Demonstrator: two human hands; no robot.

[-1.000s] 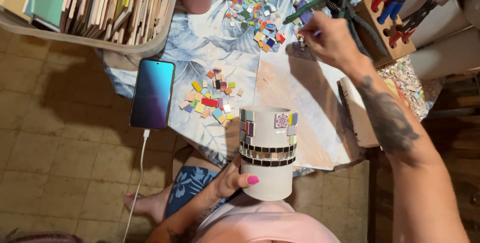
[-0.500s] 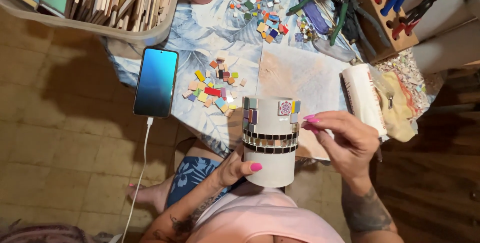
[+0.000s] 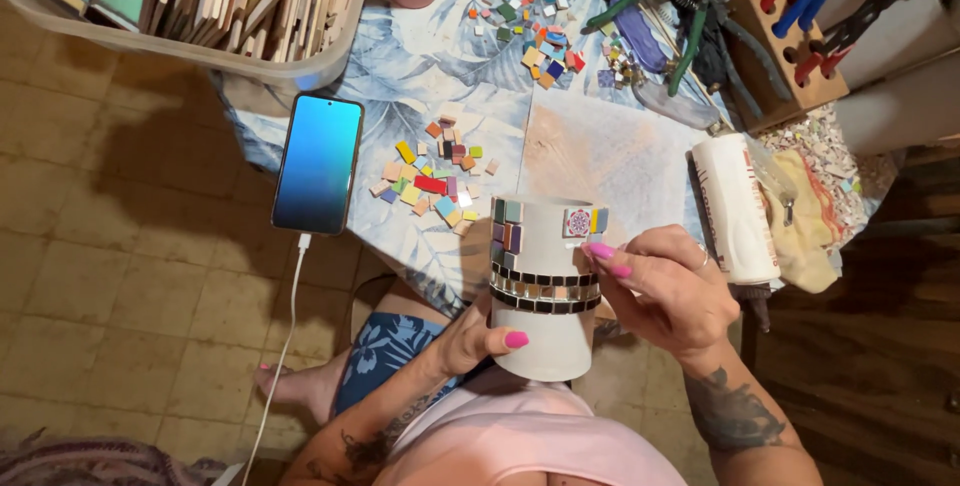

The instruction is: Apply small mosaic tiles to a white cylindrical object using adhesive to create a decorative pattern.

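Head view, looking straight down over the lap and the table edge. White cylindrical pot partly clad in small mosaic tiles [image 3: 540, 286] is held upright in front of the torso, at the near edge of the table covered by a blue-and-white leaf-print cloth [image 3: 430, 66]. Left hand [image 3: 470, 336] is wrapped around the pot's lower part from the left, thumb laid across the bare white front; it carries the pot. Right hand [image 3: 665, 291] comes in from the right, fingers pinched narrow, fingertips [image 3: 600, 251] touching the pot's upper rim just beside a square white tile with a red-and-blue rosette pattern [image 3: 577, 222]. Cannot tell whether a tile sits in that pinch. Two bands of dark square tiles ring the pot below the rim.

On the cloth, left of the pot: loose heap of small coloured tiles [image 3: 432, 178]. Just left of that heap: smartphone with a lit blue screen [image 3: 318, 162], white cable [image 3: 285, 326] plugged in and running down toward the floor. Right of the pot: white tube lying on its side [image 3: 733, 208]. Far edge: second scatter of coloured tile chips [image 3: 520, 11], green-handled nippers [image 3: 690, 31], wooden block holding red- and blue-handled tools [image 3: 790, 46]. Upper left: clear plastic bin of flat sheets stood on edge [image 3: 200, 6].
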